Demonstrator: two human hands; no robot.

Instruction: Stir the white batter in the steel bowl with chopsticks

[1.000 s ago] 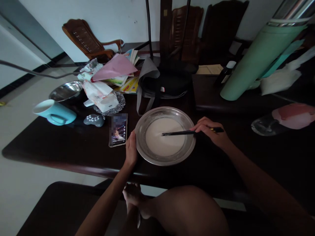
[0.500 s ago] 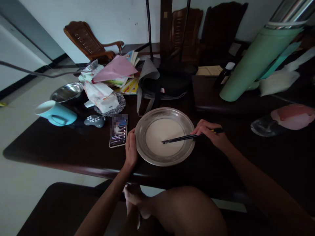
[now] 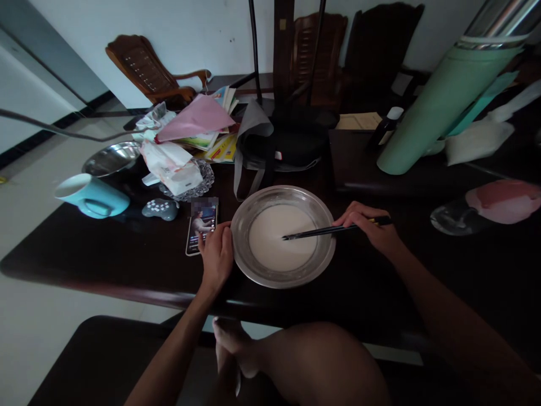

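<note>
A wide metal bowl [image 3: 242, 248] stands on the dark table, with a pale, milky batter [image 3: 274, 254] in it. Black chopsticks [image 3: 315, 232] reach over its right side, their tips at the batter. My right hand [image 3: 367, 225] is closed around their upper end. At the bowl's left rim is my left hand [image 3: 216, 254], its fingers apart; some lie over the lower right part of a phone [image 3: 198, 223] with a lit screen, while others are against or close to the bowl. Whether a fingertip presses the screen I cannot tell.
To the left are a blue mug [image 3: 95, 197], a grey game controller [image 3: 160, 209] and a second metal bowl [image 3: 112, 158]. Tissues [image 3: 175, 172] and a black bag [image 3: 287, 144] lie behind. A tall green flask [image 3: 439, 113] and a pinkish bottle [image 3: 499, 203] are at right.
My left hand has shifted left from the bowl's rim, its fingers spreading over the phone. The chopstick tips have moved about in the batter. The phone's picture has changed.
</note>
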